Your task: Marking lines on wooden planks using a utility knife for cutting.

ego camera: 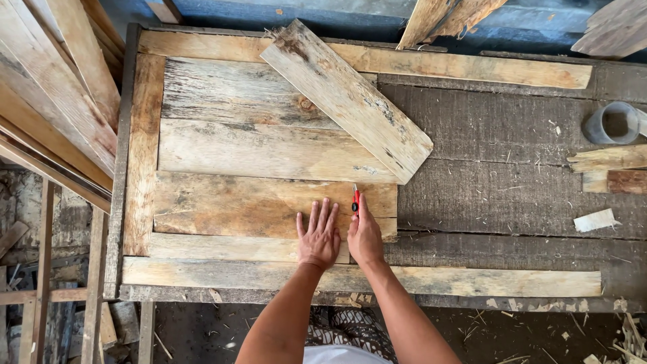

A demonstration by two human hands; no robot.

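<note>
right hand [364,236] gripping red pencil [355,199], grey pipe piece [612,123] hollow

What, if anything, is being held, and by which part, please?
The right hand holds a red marking tool by its lower end; the left hand lies flat, holding nothing.

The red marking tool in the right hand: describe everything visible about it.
The red marking tool is slim, red with a dark tip, probably a pencil or marker; too small to tell which. It stands nearly upright in the picture, pinched in the fingers of the right hand, its tip on the pale weathered plank near that plank's right end. The left hand lies flat on the same plank just beside it, not touching the tool.
</note>
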